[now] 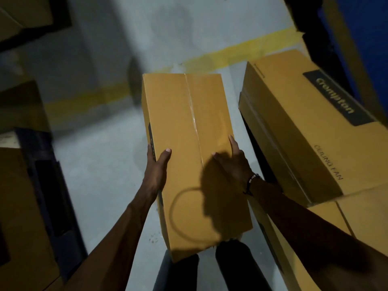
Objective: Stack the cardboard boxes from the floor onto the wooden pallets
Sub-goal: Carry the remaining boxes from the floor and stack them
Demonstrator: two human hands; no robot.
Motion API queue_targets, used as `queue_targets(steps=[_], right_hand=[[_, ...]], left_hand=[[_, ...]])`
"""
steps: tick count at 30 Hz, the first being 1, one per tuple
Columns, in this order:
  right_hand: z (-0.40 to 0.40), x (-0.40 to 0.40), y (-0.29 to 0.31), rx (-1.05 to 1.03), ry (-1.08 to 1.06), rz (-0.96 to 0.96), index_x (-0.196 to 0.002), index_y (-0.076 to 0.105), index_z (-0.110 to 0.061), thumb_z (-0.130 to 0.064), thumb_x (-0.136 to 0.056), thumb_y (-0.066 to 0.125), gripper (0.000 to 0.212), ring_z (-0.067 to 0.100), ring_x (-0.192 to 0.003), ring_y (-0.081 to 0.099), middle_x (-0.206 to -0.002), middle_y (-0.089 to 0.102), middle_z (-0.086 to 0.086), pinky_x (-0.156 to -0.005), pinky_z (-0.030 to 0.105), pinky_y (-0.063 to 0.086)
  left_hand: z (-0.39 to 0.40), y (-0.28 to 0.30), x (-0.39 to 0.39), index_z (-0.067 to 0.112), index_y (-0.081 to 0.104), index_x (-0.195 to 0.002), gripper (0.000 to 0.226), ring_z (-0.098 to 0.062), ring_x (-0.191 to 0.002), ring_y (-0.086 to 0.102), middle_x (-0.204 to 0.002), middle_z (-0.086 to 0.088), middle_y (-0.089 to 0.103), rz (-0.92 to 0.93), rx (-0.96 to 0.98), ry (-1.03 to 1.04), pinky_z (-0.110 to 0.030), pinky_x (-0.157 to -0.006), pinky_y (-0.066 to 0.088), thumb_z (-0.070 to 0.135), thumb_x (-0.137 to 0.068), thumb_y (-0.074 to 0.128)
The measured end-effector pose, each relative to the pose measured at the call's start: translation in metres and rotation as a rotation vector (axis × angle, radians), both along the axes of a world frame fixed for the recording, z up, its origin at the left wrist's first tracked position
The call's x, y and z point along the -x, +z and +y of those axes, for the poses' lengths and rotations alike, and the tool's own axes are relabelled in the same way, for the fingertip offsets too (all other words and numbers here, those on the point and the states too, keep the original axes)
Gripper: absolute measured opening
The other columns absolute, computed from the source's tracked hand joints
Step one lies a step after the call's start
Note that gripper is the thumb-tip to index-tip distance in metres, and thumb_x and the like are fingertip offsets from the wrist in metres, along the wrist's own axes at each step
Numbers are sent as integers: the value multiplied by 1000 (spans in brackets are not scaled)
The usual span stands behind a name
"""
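From the head view, a long cardboard box (189, 148) with a taped seam down its top is held above the grey floor (100, 156), in front of the person's dark-trousered legs. The left hand (156, 164) grips its left edge, thumb over the top and fingers down the side. The right hand (233, 162) lies on the top near the right edge, fingers fairly straight (partly lost in shadow); a beaded bracelet (252, 179) sits on that wrist. Just to the right lies a printed box (304, 131) marked "Crompton" and "CEILING FAN", on top of other boxes. A yellow line (231, 51) crosses the floor beyond.
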State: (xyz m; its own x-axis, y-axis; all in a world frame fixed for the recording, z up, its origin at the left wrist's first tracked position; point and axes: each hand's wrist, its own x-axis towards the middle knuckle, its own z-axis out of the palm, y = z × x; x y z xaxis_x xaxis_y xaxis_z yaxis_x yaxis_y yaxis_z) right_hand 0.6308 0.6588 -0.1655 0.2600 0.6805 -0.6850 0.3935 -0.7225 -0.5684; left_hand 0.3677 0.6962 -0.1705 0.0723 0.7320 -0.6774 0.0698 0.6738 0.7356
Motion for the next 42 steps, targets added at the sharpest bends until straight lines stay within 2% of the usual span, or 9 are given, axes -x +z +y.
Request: queue_targets(steps=[5, 11, 18, 23, 26, 28, 33, 37, 42], right_hand=[[33, 21, 112, -38, -19, 49, -164, 12, -40, -63, -84, 72, 103, 34, -149, 33, -165, 31, 10, -114, 48, 33], [54, 55, 267, -155, 62, 67, -160, 9, -50, -58, -86, 74, 100, 31, -146, 34, -163, 29, 4, -116, 51, 37], [41, 81, 430, -346, 342, 91, -160, 17, -48, -59, -84, 75, 97, 28, -146, 34, -162, 32, 1, -110, 44, 39], [14, 101, 535, -487, 600, 128, -157, 26, -53, -55, -82, 78, 90, 22, -142, 39, -157, 39, -3, -110, 41, 42], [-6, 118, 594, -562, 759, 171, -155, 34, -50, -48, -85, 81, 84, 16, -135, 44, -150, 44, -4, -104, 33, 43], [-23, 135, 628, -611, 870, 203, -154, 36, -48, -47, -85, 80, 82, 11, -128, 45, -146, 45, -5, -98, 28, 41], [-72, 184, 688, -675, 1092, 370, -150, 41, -50, -50, -79, 80, 81, 14, -131, 47, -142, 45, -5, -99, 29, 42], [-123, 229, 714, -664, 1189, 484, -147, 44, -55, -66, -69, 81, 87, 11, -131, 44, -139, 43, -13, -102, 37, 42], [-203, 285, 730, -658, 1274, 583, -148, 44, -52, -47, -81, 82, 78, 3, -127, 44, -140, 39, -15, -105, 35, 40]], left_hand=[[30, 115, 18, 33, 29, -158, 75, -12, -125, 64, -147, 5, 57, -23, -87, 17, -41, -105, 53, 47, -95, 67], [35, 278, 53, 26, 31, -156, 57, 1, -114, 66, -142, 8, 57, 18, -202, 92, -15, -86, 54, 30, -106, 56], [-44, 455, 90, 29, 31, -159, 60, 1, -120, 59, -144, 9, 55, 108, -315, 293, -32, -108, 47, 25, -105, 56], [-142, 553, 110, 48, 31, -157, 71, -9, -138, 50, -158, 13, 45, 147, -383, 515, -45, -117, 41, 44, -97, 68], [-214, 600, 114, 57, 31, -153, 85, -18, -143, 47, -161, 12, 41, 132, -395, 695, -55, -115, 42, 61, -82, 78], [-261, 626, 115, 56, 36, -150, 89, -23, -134, 57, -155, 5, 48, 96, -419, 830, -58, -107, 50, 61, -73, 82], [-364, 668, 123, 68, 39, -138, 91, -32, -139, 51, -159, -3, 42, 117, -507, 1050, -60, -106, 50, 69, -61, 88], [-435, 689, 131, 48, 28, -153, 105, -24, -121, 65, -149, -1, 49, 136, -536, 1156, -39, -82, 62, 61, -64, 81], [-525, 700, 154, 43, 29, -151, 97, -6, -101, 71, -137, 6, 55, 192, -592, 1289, -22, -68, 59, 53, -67, 77]])
